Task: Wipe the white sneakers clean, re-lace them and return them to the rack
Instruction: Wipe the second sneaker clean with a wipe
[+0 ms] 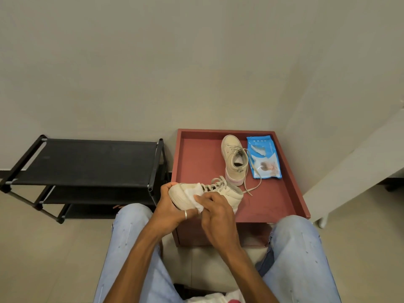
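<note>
My left hand (172,206) grips a white sneaker (220,190) by its toe and sole, holding it on its side above the near left corner of a red table (196,162). My right hand (215,212) pinches a white wet wipe (195,196) and presses it against the sneaker's toe side. The sneaker is laced, with its lace ends hanging loose. The second white sneaker (234,159) stands upright on the table further back, its lace trailing toward me. An empty black shoe rack (87,162) stands to the left of the table.
A blue pack of wet wipes (263,158) lies on the table right of the second sneaker. My knees in light jeans frame the table's front. A white furniture piece (349,171) stands at the right. A wall runs close behind rack and table.
</note>
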Demonstrator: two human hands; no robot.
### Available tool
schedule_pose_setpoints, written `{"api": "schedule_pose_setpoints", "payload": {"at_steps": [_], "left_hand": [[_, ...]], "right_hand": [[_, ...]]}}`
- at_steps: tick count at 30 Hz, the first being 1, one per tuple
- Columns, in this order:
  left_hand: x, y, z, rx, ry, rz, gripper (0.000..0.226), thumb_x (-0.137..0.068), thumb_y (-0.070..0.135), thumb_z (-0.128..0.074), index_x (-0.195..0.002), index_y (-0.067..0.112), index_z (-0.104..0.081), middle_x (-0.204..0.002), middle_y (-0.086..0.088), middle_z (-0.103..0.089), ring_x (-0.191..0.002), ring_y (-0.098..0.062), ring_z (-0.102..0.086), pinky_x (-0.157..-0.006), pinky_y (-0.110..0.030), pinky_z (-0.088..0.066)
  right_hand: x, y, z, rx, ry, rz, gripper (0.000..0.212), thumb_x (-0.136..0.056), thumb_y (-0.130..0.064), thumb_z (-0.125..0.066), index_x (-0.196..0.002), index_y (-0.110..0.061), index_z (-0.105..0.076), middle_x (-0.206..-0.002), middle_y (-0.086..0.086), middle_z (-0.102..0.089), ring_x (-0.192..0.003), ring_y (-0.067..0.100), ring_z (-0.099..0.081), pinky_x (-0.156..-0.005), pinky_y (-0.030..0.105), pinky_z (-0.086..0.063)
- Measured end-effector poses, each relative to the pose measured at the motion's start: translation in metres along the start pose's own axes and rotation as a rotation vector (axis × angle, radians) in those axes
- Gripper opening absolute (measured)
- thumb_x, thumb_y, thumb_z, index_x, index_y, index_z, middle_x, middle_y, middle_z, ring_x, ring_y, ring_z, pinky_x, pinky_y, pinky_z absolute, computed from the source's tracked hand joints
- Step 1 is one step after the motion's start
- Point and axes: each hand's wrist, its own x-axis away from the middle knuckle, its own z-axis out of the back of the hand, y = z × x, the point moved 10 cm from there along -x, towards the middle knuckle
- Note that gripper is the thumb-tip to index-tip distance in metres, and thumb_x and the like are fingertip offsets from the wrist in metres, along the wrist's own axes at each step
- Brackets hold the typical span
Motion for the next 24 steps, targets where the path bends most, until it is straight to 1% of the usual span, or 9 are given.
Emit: {"api": "schedule_pose_setpoints", "payload": {"at_steps": [2, 5, 7, 10, 13, 15, 18, 21, 24], "left_hand": [[0.000, 0.001, -0.002, -0.004, -0.003, -0.008, 0.097, -0.060, 0.016, -0.097, -0.132, 0.028, -0.033, -0.123, 0.005, -0.052, -0.112, -0.014, -0.056, -0.084, -0.029, -0.058], [0.002, 0.004, -0.002, -0.027, -0.002, -0.014, 0.095, -0.061, 0.012, -0.094, -0.130, 0.029, -0.031, -0.120, 0.005, -0.052, -0.111, -0.017, -0.058, -0.076, -0.025, -0.059], [0.003, 0.006, -0.005, -0.036, -0.003, -0.013, 0.090, -0.070, 0.009, -0.090, -0.133, 0.028, -0.029, -0.118, 0.007, -0.054, -0.109, -0.014, -0.060, -0.072, -0.019, -0.057], [0.004, 0.009, 0.000, -0.096, 0.040, -0.041, 0.064, -0.091, 0.004, -0.071, -0.143, 0.015, -0.036, -0.126, 0.001, -0.059, -0.108, -0.010, -0.062, -0.074, -0.013, -0.052], [0.004, 0.009, 0.003, -0.197, 0.041, -0.036, 0.040, -0.094, -0.006, -0.061, -0.127, 0.011, -0.046, -0.119, -0.003, -0.055, -0.113, -0.026, -0.062, -0.075, -0.014, -0.048], [0.003, 0.006, 0.000, -0.119, -0.017, -0.017, 0.061, -0.085, 0.000, -0.076, -0.131, 0.016, -0.038, -0.123, 0.003, -0.056, -0.112, -0.020, -0.061, -0.074, -0.018, -0.054], [0.005, 0.000, 0.001, -0.069, -0.062, 0.029, 0.099, -0.065, 0.018, -0.096, -0.135, 0.027, -0.027, -0.124, 0.009, -0.050, -0.113, -0.011, -0.055, -0.083, -0.024, -0.057], [0.003, -0.001, 0.002, -0.091, -0.043, 0.028, 0.108, -0.054, 0.029, -0.098, -0.134, 0.028, -0.026, -0.126, 0.011, -0.049, -0.115, -0.008, -0.053, -0.093, -0.030, -0.055], [0.003, 0.001, -0.004, 0.050, -0.055, 0.052, 0.108, -0.053, 0.037, -0.095, -0.134, 0.026, -0.026, -0.126, 0.006, -0.048, -0.117, -0.015, -0.055, -0.084, -0.038, -0.062]], "right_hand": [[0.001, 0.008, 0.003, 0.041, 0.002, -0.036, 0.034, -0.083, 0.002, -0.052, -0.105, -0.012, -0.075, -0.095, -0.001, -0.063, -0.091, 0.016, -0.059, -0.078, 0.032, -0.054], [-0.004, -0.020, -0.001, 0.092, -0.021, 0.028, 0.038, -0.081, -0.004, -0.048, -0.109, -0.011, -0.072, -0.097, 0.004, -0.063, -0.091, 0.020, -0.059, -0.076, 0.028, -0.052], [-0.013, -0.041, -0.009, 0.127, -0.042, 0.075, 0.040, -0.078, -0.001, -0.052, -0.112, -0.010, -0.071, -0.103, 0.009, -0.063, -0.094, 0.023, -0.058, -0.074, 0.030, -0.052], [-0.024, -0.063, -0.028, 0.162, -0.099, 0.116, 0.033, -0.079, -0.005, -0.064, -0.109, -0.015, -0.072, -0.114, 0.007, -0.061, -0.102, 0.021, -0.055, -0.072, 0.028, -0.050], [-0.020, -0.062, -0.036, 0.163, -0.147, 0.188, 0.028, -0.081, -0.005, -0.064, -0.104, -0.017, -0.073, -0.115, 0.002, -0.060, -0.104, 0.016, -0.052, -0.078, 0.023, -0.048], [-0.014, -0.044, -0.025, 0.053, -0.137, 0.171, 0.034, -0.080, 0.000, -0.061, -0.107, -0.016, -0.074, -0.110, 0.001, -0.063, -0.102, 0.016, -0.055, -0.084, 0.025, -0.048], [-0.002, -0.004, -0.002, -0.013, -0.092, 0.082, 0.032, -0.079, -0.001, -0.057, -0.102, -0.013, -0.076, -0.096, -0.004, -0.067, -0.091, 0.014, -0.061, -0.080, 0.021, -0.049], [0.005, 0.021, 0.010, 0.014, -0.083, 0.016, 0.031, -0.082, -0.005, -0.053, -0.097, -0.015, -0.078, -0.095, -0.005, -0.068, -0.091, 0.014, -0.064, -0.079, 0.021, -0.050], [0.004, 0.021, 0.014, -0.016, -0.028, -0.018, 0.030, -0.083, -0.003, -0.054, -0.099, -0.013, -0.078, -0.098, -0.003, -0.068, -0.093, 0.014, -0.065, -0.080, 0.023, -0.052]]}}
